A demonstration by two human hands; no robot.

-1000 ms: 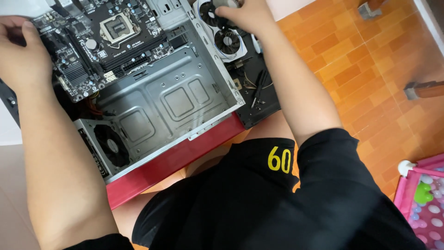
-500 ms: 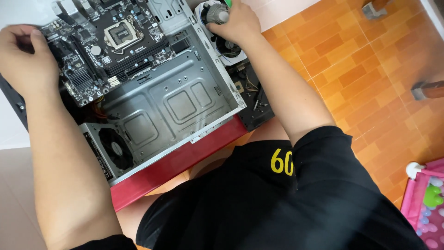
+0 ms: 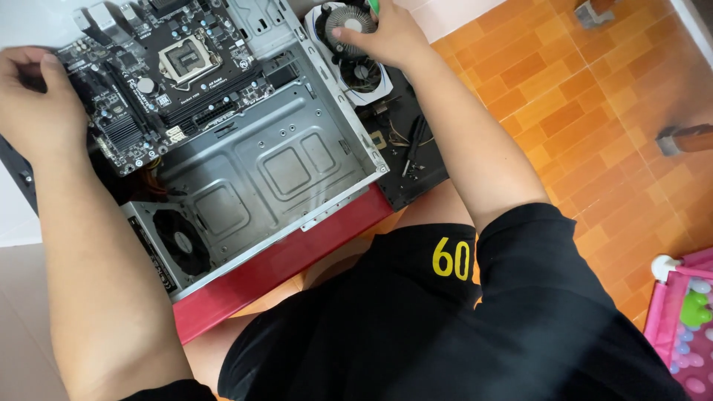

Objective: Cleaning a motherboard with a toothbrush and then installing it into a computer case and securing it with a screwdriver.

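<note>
Orange tile floor [image 3: 594, 111] fills the right of frame. Open PC case [image 3: 275, 178] sits centre-left, motherboard [image 3: 163, 82] tilted in its upper left w/ your left hand [image 3: 33, 100] closed on its edge. Your right hand [image 3: 386, 37], top centre, grips the round cooler fan [image 3: 349, 21], just right of the board.

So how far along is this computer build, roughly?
Early to midway, by the look of it. The case lies open with a power supply already seated in one corner. The left hand holds the motherboard, tilted over the case and not yet lying flat. Its processor socket looks empty. The right hand rests on a round cooler lying outside the case, over a graphics card, so neither is fitted.
</note>
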